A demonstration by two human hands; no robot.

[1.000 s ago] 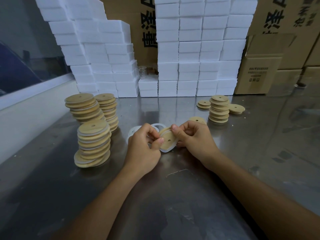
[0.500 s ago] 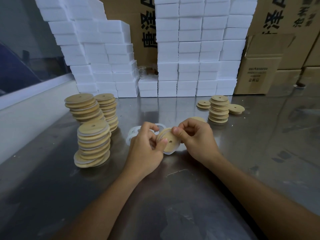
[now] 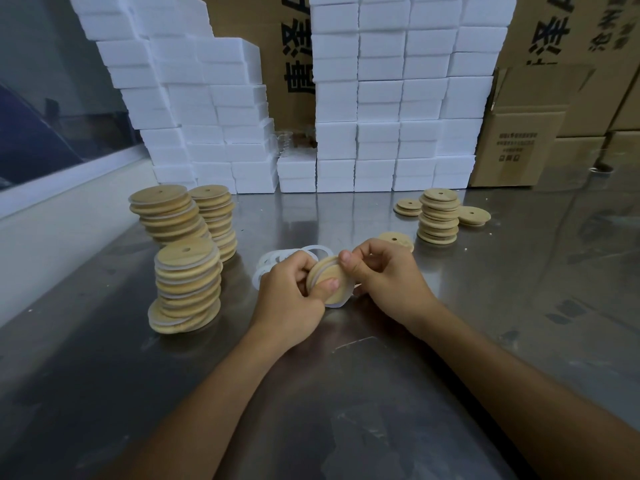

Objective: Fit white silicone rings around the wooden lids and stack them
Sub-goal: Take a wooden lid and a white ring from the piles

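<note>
Two bare hands meet in the middle of a shiny metal table [image 3: 346,393]. Between them is one round wooden lid [image 3: 330,284], tipped up on its edge just above the table. A white silicone ring [image 3: 337,304] peeks out along the lid's lower edge. The left hand [image 3: 289,299] has its fingers curled behind the lid, and its thumb presses on the flat wooden face. The right hand [image 3: 388,271] curls round the lid's other side and pinches the top edge with its thumb and first finger. Just behind the hands lie a few loose white rings [image 3: 277,261] flat on the table, and one single lid [image 3: 396,239] lies right behind the right hand. On the left stand three tall, leaning stacks of lids [image 3: 187,285] with white rims showing between the wood. Farther back on the right is a shorter stack of plain lids [image 3: 439,220], with a few more lids lying beside it. At the back of the table are many white boxes [image 3: 381,98] piled high, and brown cardboard boxes [image 3: 516,147] stand behind them and to the right.
</note>
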